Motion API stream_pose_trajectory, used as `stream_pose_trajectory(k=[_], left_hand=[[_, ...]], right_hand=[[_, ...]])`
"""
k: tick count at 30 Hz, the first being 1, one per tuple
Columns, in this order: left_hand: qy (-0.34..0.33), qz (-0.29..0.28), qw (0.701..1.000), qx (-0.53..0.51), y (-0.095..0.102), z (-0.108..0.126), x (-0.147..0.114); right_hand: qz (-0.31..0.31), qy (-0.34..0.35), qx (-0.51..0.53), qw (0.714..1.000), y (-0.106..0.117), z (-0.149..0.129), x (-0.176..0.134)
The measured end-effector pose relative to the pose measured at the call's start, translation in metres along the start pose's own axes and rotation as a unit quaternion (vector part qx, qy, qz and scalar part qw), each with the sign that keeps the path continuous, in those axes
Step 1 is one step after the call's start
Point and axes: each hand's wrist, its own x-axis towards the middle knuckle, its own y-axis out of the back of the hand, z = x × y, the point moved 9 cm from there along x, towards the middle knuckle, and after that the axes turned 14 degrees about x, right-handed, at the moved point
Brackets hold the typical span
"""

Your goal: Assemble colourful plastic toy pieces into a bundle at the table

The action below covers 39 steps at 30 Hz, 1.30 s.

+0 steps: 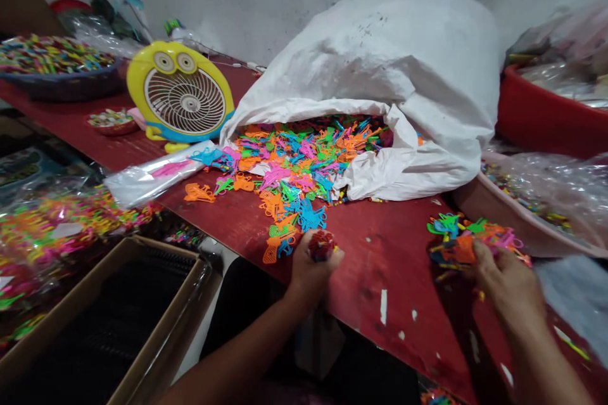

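**Both hands gripping at table edge**

Left hand [311, 265] fisted around a red bundle [322, 244], at the red table's [380, 253] front edge. Right hand [503, 278] clutches mixed plastic toy pieces [456, 243]. More pieces spill from white sack [403, 75]; yellow fan [183, 97] behind, left.

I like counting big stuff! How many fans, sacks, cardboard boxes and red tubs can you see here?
Yellow fan: 1
White sack spilling coloured plastic toys: 1
Cardboard box: 1
Red tub: 1
Total: 4
The left hand grips a red bundle; the right hand touches a small toy pile.
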Motion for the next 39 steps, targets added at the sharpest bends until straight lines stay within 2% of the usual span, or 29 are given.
stream_pose_trajectory(k=[2,3,4,5,6,8,9,11,12,14,17,22,27,31,33,36,39], left_hand=[[0.03,0.002,0.999,-0.044,0.01,-0.004,0.002],[0.041,0.001,0.997,-0.061,0.013,-0.007,0.002],[0.049,0.002,0.996,-0.072,0.015,-0.009,0.002],[0.053,0.006,0.995,-0.078,0.016,-0.012,0.001],[0.054,0.01,0.995,-0.079,0.016,-0.013,0.001],[0.05,0.016,0.996,-0.076,0.016,-0.014,0.0],[0.045,0.017,0.996,-0.079,0.015,-0.013,0.0],[0.039,0.013,0.995,-0.087,0.014,-0.011,0.0],[0.041,0.014,0.995,-0.089,0.014,-0.01,0.0],[0.05,0.025,0.995,-0.086,0.016,-0.009,0.001],[0.063,0.04,0.994,-0.079,0.018,-0.009,0.001],[0.04,0.061,0.996,-0.058,0.015,-0.011,0.002],[0.016,-0.006,1.0,0.013,-0.01,0.002,0.005],[0.048,-0.082,0.995,0.013,-0.032,0.005,0.005],[0.056,-0.119,0.991,-0.002,-0.041,0.005,0.002],[0.038,-0.122,0.992,-0.002,-0.041,0.005,0.002],[0.041,-0.149,0.987,-0.034,-0.046,0.001,0.001]], right_hand=[[0.06,0.025,-0.163,0.984,0.014,-0.013,0.007],[0.075,0.054,-0.187,0.978,0.01,-0.028,0.003],[0.066,0.109,-0.166,0.978,-0.003,-0.05,-0.007],[0.026,0.177,-0.117,0.977,-0.026,-0.076,-0.02],[-0.047,0.245,-0.045,0.967,-0.056,-0.103,-0.038],[-0.215,0.335,0.063,0.915,-0.12,-0.152,-0.079],[-0.272,0.363,0.077,0.888,-0.148,-0.171,-0.097],[-0.349,0.397,0.064,0.846,-0.192,-0.197,-0.121],[-0.372,0.404,0.047,0.834,-0.207,-0.203,-0.126],[-0.39,0.405,0.012,0.827,-0.221,-0.204,-0.127],[-0.369,0.388,-0.014,0.845,-0.211,-0.187,-0.117],[-0.349,0.356,-0.009,0.867,-0.167,-0.152,-0.113],[-0.342,0.337,0.002,0.877,-0.133,-0.145,-0.12],[-0.35,0.315,0.034,0.882,-0.113,-0.14,-0.115],[-0.372,0.276,0.06,0.884,-0.11,-0.132,-0.11],[-0.405,0.193,0.112,0.887,-0.111,-0.117,-0.106],[-0.421,0.107,0.176,0.883,-0.115,-0.107,-0.106]])
